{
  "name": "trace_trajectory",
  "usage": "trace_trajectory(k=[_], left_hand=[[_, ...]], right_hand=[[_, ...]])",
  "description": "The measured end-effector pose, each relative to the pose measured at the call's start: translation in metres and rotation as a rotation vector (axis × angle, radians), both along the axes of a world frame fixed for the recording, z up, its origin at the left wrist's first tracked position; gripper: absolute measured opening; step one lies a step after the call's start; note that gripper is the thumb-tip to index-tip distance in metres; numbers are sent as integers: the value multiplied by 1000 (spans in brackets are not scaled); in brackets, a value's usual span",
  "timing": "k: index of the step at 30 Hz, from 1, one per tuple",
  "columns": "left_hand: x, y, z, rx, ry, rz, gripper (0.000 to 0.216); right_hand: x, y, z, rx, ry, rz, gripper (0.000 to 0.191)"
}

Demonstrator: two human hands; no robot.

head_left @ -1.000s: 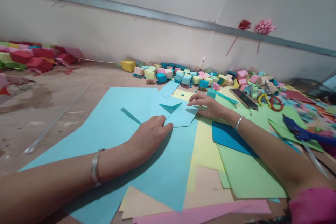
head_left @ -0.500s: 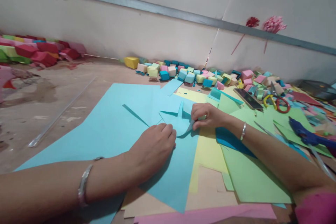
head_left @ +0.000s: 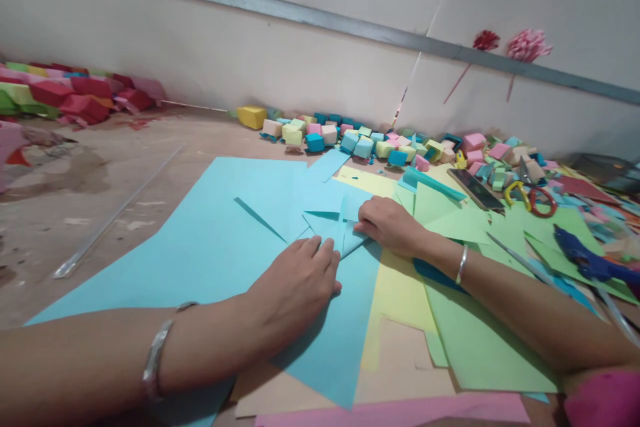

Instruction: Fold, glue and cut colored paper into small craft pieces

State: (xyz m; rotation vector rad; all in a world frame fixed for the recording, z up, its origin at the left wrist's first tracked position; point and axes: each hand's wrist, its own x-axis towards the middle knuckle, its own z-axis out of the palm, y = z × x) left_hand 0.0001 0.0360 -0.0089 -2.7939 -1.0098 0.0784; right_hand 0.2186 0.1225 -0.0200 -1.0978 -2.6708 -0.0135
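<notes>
A small piece of light blue paper (head_left: 343,227), partly folded with a raised narrow flap, lies on larger light blue sheets (head_left: 220,233). My left hand (head_left: 303,280) presses the near left edge of this piece, fingers together and curled onto it. At the right side, my right hand (head_left: 387,221) has its fingers bent closed over the paper's edge, holding the folded side down. The fingertips of both hands partly hide the paper. A thin dark slit or strip edge (head_left: 260,219) shows on the blue sheet to the left.
Small coloured paper boxes (head_left: 364,147) line the wall. To the right lie a phone (head_left: 475,188), scissors (head_left: 531,200), a blue glue gun (head_left: 580,257) and green sheets (head_left: 485,340). A clear glue stick (head_left: 120,213) rests at left. Larger folded boxes (head_left: 85,100) are heaped behind it.
My right hand has moved slightly left and folded the paper's right side inward, laying it flatter. The left hand stays nearly in place on the paper.
</notes>
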Motion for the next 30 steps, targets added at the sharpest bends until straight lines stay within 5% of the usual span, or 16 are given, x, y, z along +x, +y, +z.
trace_trajectory(k=[4,12,20,30], left_hand=[[-1,0,-1,-7,-61,-2,25],[-3,4,-8,-38,-184,-19,22],[-2,5,-3,-43,-101,-2,24],[-6,6,0,-96,-159,24,17]], right_hand=[[-2,1,-1,-40,-101,-94,37],[-1,1,-6,134,-79,-40,45],[-7,10,-3,-52,-153,-110,46],[-10,10,-1,-85,-143,-103,44]])
